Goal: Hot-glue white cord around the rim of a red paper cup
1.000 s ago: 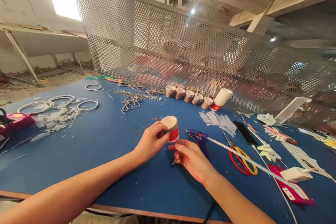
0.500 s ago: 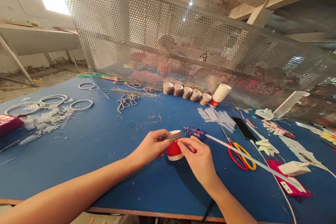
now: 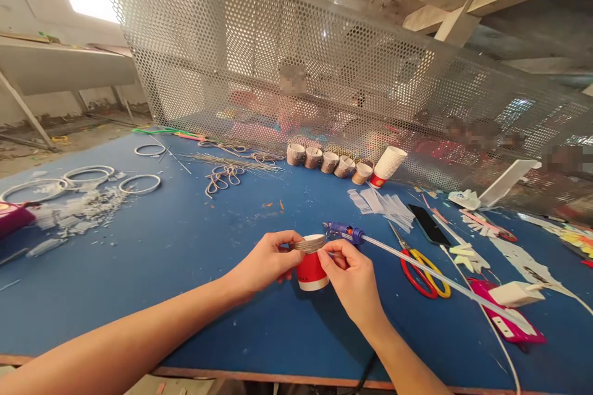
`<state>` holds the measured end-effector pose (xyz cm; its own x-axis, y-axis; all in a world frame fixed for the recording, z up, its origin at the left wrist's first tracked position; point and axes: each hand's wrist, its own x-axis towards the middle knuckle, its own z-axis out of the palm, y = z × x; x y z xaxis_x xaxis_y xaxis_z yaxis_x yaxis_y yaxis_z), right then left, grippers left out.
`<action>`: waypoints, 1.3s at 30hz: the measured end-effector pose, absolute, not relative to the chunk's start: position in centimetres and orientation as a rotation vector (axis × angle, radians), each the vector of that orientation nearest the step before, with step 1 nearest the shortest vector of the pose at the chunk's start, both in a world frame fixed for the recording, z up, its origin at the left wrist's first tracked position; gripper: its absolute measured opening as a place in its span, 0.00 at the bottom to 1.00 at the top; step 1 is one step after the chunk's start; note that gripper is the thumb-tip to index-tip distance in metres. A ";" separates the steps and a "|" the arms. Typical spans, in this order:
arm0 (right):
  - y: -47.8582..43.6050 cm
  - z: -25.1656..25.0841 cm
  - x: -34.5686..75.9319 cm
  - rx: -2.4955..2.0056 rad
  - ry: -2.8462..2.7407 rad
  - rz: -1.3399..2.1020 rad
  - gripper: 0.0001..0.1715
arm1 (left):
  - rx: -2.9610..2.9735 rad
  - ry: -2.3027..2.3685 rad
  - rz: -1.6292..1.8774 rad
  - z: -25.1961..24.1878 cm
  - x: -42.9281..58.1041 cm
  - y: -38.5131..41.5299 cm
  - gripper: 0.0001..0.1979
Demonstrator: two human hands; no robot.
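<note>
- A broad, flat blue tabletop [image 3: 185,247] lies under everything named here; take the cup in the person's grasp as the centre of the dial.
- A tall grey metal screen pierced with round holes [image 3: 185,43] stands along the far side, from 10 to 2 o'clock.
- The left hand [image 3: 266,262], at 9 o'clock, grips the cup at its upper left, thumb laid along the near side and fingers curled about it.
- The right hand [image 3: 349,271], at 3 o'clock, has thumb and forefinger drawn together, pinching cord at the right edge of the cup's upper wall.
- A slim blue glue gun [image 3: 345,233] lies at 2 o'clock, just beyond the right hand, with a long clear stick [image 3: 430,273] running out behind it.
- A leaning stack of nested white paper cups [image 3: 391,163], red at the lowest one, sits at 1 o'clock.
- Steel scissors with red and yellow handles [image 3: 408,253] lie at 3 o'clock, blades pointing away.
- A flat black phone [image 3: 428,224] lies between 2 and 3 o'clock.
- The red-and-white paper cup [image 3: 312,268] is held mouth up between both hands; whether its base touches the tabletop I cannot tell.
- Thin grey-brown cord [image 3: 309,245] is wound in a band around the cup just below its rim.
</note>
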<state>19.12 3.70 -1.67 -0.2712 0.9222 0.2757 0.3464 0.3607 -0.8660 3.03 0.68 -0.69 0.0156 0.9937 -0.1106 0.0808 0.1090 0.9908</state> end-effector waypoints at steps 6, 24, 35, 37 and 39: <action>3.6 -1.8 19.0 -1.085 -1.812 0.832 0.12 | 1.203 1.343 1.084 -0.5 3.3 0.7 0.06; 3.7 -2.1 19.1 -1.125 -1.790 0.975 0.11 | 1.279 1.339 1.126 -0.6 3.2 0.7 0.06; 4.0 -2.2 19.1 -1.129 -1.750 1.049 0.12 | 1.339 1.286 1.178 -0.8 3.0 0.8 0.07; 3.9 -2.1 19.1 -1.133 -1.740 1.048 0.12 | 1.351 1.284 1.191 -0.9 2.9 0.8 0.07; 3.9 -2.0 19.1 -1.136 -1.727 1.045 0.12 | 1.359 1.284 1.203 -1.0 2.9 0.8 0.07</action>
<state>19.12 3.91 -2.02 -0.2743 0.9452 0.1771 0.2818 0.2551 -0.9249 2.86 0.80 -0.95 -0.0064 0.9973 0.0728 0.1374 -0.0713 0.9879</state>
